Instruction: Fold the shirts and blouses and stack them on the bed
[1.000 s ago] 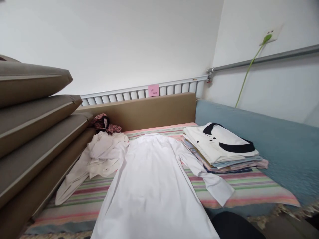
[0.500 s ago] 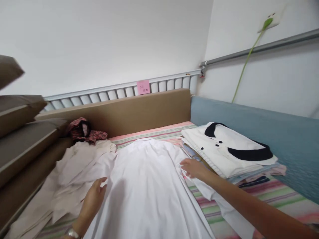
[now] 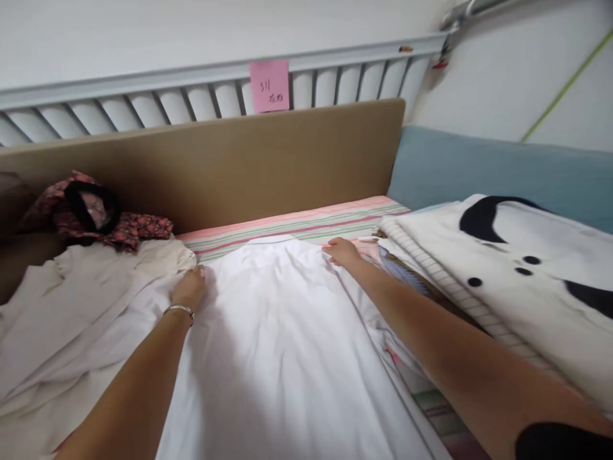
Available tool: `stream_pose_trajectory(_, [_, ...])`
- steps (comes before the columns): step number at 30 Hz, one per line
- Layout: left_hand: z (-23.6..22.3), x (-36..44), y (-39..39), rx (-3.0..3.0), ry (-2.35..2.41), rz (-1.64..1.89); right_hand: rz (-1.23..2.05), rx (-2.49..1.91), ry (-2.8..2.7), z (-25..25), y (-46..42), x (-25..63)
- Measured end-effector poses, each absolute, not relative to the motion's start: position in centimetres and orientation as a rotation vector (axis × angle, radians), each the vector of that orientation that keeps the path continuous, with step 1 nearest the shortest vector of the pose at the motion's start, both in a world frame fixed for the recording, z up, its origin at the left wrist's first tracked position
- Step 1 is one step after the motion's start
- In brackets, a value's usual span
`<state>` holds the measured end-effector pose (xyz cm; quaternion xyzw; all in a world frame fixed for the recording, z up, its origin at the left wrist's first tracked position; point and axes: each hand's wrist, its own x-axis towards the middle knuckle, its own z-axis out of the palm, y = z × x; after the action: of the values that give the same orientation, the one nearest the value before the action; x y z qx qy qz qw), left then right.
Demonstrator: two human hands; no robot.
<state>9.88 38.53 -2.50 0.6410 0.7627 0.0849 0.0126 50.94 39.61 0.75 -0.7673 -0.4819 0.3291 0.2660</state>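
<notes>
A white shirt (image 3: 268,332) lies spread out in front of me with its collar at the far end. At its left shoulder edge is my left hand (image 3: 190,289), fingers curled down and closed on the cloth; the fingertips are partly hidden. My right hand (image 3: 343,252) pinches the fabric at the opposite shoulder, thumb and fingers together. The shirt's right sleeve (image 3: 366,306) runs down beneath my right forearm.
Cream-coloured clothes (image 3: 71,306) are heaped on the left, below a floral cloth item with a black band (image 3: 93,207). Folded clothes, topped by a white black-patterned garment (image 3: 536,300), stand on the right. A brown padded board (image 3: 287,160) and a radiator (image 3: 182,105) are behind the striped sheet (image 3: 306,220).
Both hands have moved forward to the shirt's shoulders and closed on the cloth there. My view has come nearer and tilted down.
</notes>
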Motion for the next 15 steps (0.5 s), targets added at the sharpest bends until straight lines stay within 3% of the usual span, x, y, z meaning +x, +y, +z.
stream_pose_trajectory(8, [0.5,7.7,40.4,1.788,2.290,0.088,1.113,-2.341,-1.239,1.3,39.7,53.2])
stream_pose_trajectory(15, [8.9,8.1,32.3,1.816,2.124,0.393,1.110,-2.057,-1.363,8.7,33.0,53.0])
